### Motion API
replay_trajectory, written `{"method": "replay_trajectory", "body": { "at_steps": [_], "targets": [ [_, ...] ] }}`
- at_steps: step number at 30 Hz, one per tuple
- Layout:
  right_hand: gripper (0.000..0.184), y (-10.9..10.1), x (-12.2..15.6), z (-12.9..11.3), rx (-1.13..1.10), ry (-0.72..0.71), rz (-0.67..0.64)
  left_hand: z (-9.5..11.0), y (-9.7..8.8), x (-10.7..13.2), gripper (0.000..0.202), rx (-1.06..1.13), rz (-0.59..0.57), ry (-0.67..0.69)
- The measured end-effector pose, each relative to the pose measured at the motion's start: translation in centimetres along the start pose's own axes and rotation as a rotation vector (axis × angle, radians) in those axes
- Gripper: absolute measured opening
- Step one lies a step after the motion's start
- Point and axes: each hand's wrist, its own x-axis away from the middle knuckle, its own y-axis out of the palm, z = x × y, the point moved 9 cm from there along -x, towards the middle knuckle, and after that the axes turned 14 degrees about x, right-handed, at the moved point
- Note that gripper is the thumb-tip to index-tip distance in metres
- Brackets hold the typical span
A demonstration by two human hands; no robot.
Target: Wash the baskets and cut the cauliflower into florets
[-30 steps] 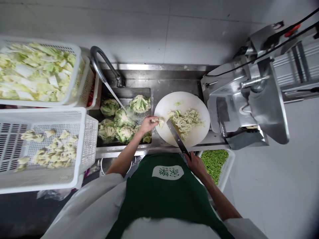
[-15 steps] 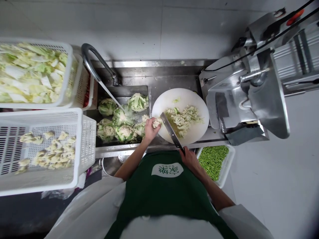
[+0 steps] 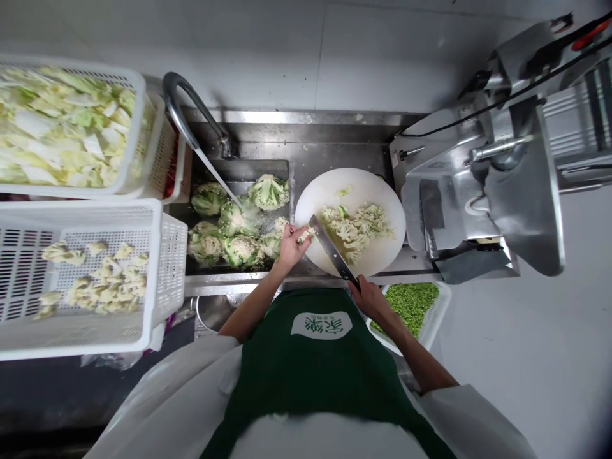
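Note:
Between the sink and the board, my left hand [image 3: 291,248] is closed on a piece of cauliflower [image 3: 305,235]. My right hand [image 3: 368,297] grips the black handle of a knife [image 3: 333,250], whose blade slants over the left part of the round white cutting board [image 3: 389,250]. The blade's tip is close to the held piece; whether they touch I cannot tell. Cut cauliflower florets [image 3: 354,231] lie in a heap on the board, right of the blade. Whole cauliflower heads [image 3: 243,250] with green leaves sit in the sink [image 3: 285,169] at my left.
Water runs from a curved faucet [image 3: 187,108] onto the heads. A white basket [image 3: 157,274] at left holds florets; behind it, another basket [image 3: 136,127] holds chopped cabbage. At right stands a metal slicer [image 3: 523,191]. Below the counter edge, a basket [image 3: 442,306] contains chopped greens.
The held cauliflower piece has turned in my left hand and shows less of its top. The knife keeps nearly the same place over the board. The whole view has shifted slightly.

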Motion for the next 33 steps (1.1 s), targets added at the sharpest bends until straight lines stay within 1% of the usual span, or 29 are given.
{"method": "replay_trajectory", "body": {
  "at_steps": [5,8,10,12,14,16,17,19,21,24,28,30,33],
  "targets": [
    [0.029,-0.1,-2.4,-1.6,0.014,0.006,-0.025,-0.7,-0.1,0.2,0.034,0.021,-0.042,-0.056],
    [0.033,-0.2,-3.9,-2.3,0.006,-0.016,0.001,-0.3,-0.4,0.3,0.033,0.025,-0.057,-0.057],
    [0.034,-0.4,-4.6,-1.9,-0.014,-0.025,0.021,0.1,-0.4,0.3,0.033,0.030,-0.068,-0.060],
    [0.032,-0.7,-4.9,-0.9,-0.043,-0.027,0.041,0.6,-0.3,0.2,0.036,0.051,-0.090,-0.058],
    [0.031,-1.1,-4.7,0.7,-0.062,-0.009,0.065,1.2,0.1,0.2,0.039,0.068,-0.134,-0.036],
    [0.030,-1.3,-4.1,2.0,-0.057,0.018,0.094,1.5,0.3,0.4,0.032,0.044,-0.166,-0.004],
    [0.029,-1.4,-3.7,2.4,-0.047,0.027,0.109,1.5,0.2,0.5,0.027,0.021,-0.157,0.004],
    [0.029,-1.6,-2.5,2.5,-0.026,0.028,0.138,1.0,-0.2,0.9,0.017,0.002,-0.110,0.001],
    [0.028,-1.7,-1.3,1.8,-0.013,0.028,0.158,0.5,-0.5,1.4,0.017,0.038,-0.070,-0.010],
    [0.025,-1.6,0.1,-0.2,-0.007,0.009,0.141,0.2,-0.5,2.2,0.020,0.104,-0.041,0.003],
    [0.026,-0.8,0.7,-2.8,0.042,-0.052,0.083,0.1,-0.7,2.7,0.015,0.104,0.033,-0.017],
    [0.027,-0.4,0.6,-3.2,0.063,-0.039,0.062,-0.1,-0.5,2.6,0.013,0.090,0.031,-0.045],
    [0.028,-0.1,0.3,-3.0,0.080,0.002,0.037,0.0,-0.2,2.3,0.014,0.097,0.013,-0.053]
  ]
}}
